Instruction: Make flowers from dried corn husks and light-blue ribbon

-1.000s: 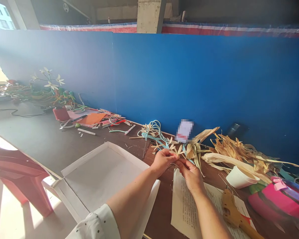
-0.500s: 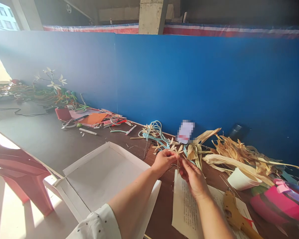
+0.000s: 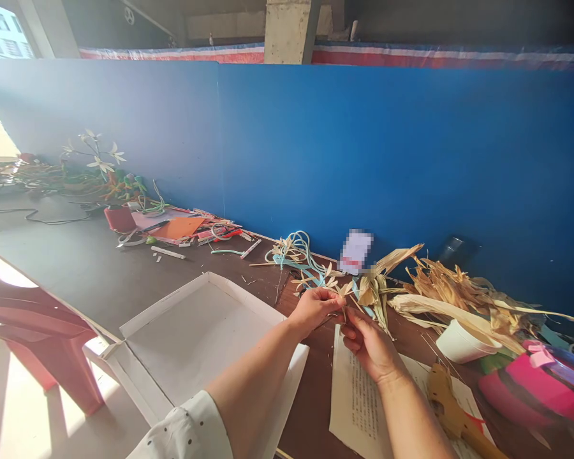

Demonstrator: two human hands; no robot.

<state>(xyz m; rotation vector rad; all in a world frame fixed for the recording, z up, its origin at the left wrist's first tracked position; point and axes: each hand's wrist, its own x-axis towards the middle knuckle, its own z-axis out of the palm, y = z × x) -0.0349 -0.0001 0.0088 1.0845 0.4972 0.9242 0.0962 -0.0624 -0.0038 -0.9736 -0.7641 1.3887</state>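
Observation:
My left hand (image 3: 316,310) pinches the base of a small flower of dried corn husk, its pale pointed petals (image 3: 345,289) showing just above the fingertips. Close beside it, my right hand (image 3: 369,344) has thumb and fingers closed around the lower end of the same flower, where a thin strip hangs down. The fingers hide most of that lower part. Right behind the hands lie more pale husk pieces (image 3: 310,278) and dried husk leaves (image 3: 374,292). Under my right hand is a printed sheet (image 3: 356,398).
A shallow white box (image 3: 191,322) lies to the left. On the right are a yellow glue gun (image 3: 447,405), a white cup (image 3: 466,342), a pink bag (image 3: 521,389) and a husk pile (image 3: 454,290). A blue panel (image 3: 387,146) stands behind; a pink chair (image 3: 43,338) is at left.
My right hand has lowered slightly, its fingers shifting around the flower's lower end. My left hand keeps its pinch in nearly the same place.

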